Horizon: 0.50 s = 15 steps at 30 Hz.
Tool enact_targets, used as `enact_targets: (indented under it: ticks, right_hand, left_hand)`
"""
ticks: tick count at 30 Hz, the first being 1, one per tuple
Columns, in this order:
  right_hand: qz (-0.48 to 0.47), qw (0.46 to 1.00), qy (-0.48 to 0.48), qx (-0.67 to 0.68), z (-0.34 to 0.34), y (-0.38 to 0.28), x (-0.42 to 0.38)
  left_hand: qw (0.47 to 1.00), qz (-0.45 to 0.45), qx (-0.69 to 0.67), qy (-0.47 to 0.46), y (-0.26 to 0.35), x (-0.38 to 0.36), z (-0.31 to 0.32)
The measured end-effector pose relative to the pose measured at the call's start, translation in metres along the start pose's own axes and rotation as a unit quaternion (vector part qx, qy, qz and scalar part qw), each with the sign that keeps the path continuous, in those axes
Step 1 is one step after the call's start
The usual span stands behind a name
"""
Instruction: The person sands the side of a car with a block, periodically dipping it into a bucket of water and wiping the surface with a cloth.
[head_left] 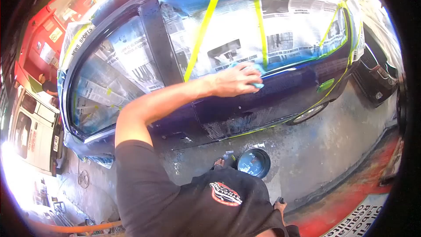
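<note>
My left hand [237, 80] is stretched out to the side of a dark purple car [289, 85], just below the window line. Its fingers are curled over a light-blue cloth [258, 85] pressed to the panel. Newspaper [237, 52] and yellow-green tape [204, 30] cover the windows above. Lower right, my right hand [280, 206] hangs beside my black shirt, closed around a small dark object [279, 200] that I cannot make out. On the floor between me and the car stands a round dark bucket [267, 162] with bluish water in it.
A white van [27, 134] stands at the left, with another person [49, 87] behind it. A dark bumper [375, 79] is at the right. The floor [320, 149] looks wet. A lettered sign [362, 219] lies at bottom right, and an orange hose [79, 228] at bottom left.
</note>
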State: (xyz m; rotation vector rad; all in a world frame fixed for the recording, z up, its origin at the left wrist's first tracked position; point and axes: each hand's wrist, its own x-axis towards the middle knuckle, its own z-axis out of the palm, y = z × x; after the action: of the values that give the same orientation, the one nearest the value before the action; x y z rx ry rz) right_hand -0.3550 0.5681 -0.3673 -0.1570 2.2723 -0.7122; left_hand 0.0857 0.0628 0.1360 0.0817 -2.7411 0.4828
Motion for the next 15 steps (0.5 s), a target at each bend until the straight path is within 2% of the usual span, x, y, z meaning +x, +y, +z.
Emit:
enact_targets:
  ticks: [3,4,7,11,12,13,15]
  right_hand:
    - [0.042,0.998,-0.011,-0.035,0.017,-0.01,-0.04]
    - [0.039,0.996,0.017,-0.074,0.03,-0.005,-0.04]
    - [-0.01,0.997,0.05,-0.049,0.043,-0.047,-0.089]
    - [-0.074,0.989,0.052,0.116,0.084,-0.102,-0.099]
    - [-0.121,0.99,0.065,0.045,0.09,-0.128,-0.11]
    - [-0.155,0.985,0.065,0.034,0.099,-0.151,-0.11]
    - [-0.218,0.974,0.064,0.011,0.112,-0.186,-0.11]
  left_hand:
    - [0.995,0.088,0.032,0.015,-0.043,0.02,-0.032]
    - [0.992,0.115,0.053,0.007,-0.057,0.025,-0.043]
    - [0.979,0.184,0.082,-0.007,-0.098,0.042,-0.062]
    - [0.951,0.262,0.162,-0.012,-0.137,0.068,-0.077]
    - [0.946,0.277,0.167,0.007,-0.147,0.074,-0.075]
    - [0.94,0.293,0.171,0.027,-0.155,0.08,-0.074]
    - [0.937,0.289,0.196,-0.005,-0.165,0.089,-0.072]
